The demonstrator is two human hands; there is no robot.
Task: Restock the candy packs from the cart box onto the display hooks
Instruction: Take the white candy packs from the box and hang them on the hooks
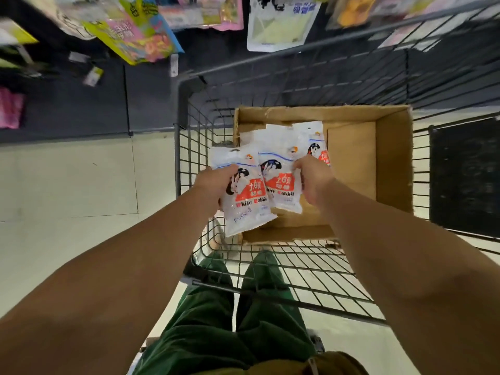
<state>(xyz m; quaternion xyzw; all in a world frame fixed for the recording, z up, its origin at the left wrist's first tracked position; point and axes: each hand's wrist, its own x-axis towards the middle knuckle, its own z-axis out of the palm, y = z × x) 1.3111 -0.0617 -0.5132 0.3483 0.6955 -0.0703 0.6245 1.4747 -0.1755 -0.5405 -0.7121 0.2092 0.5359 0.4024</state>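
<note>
Hanging at the upper left you have bright packs on the display, above the pale floor. Your left hand grips one white candy pack by its left edge, fingers curled round it, holding it over the near-left corner of the cart. Just right of it, and partly behind it, your right hand pinches a second pack by its right edge. More packs lie in the box, stacked along its left side, with bare cardboard to their right. The box sits in the cart's wire basket. A white pouch hangs above the cart's far rim. Your green trousers show below the cart
</note>
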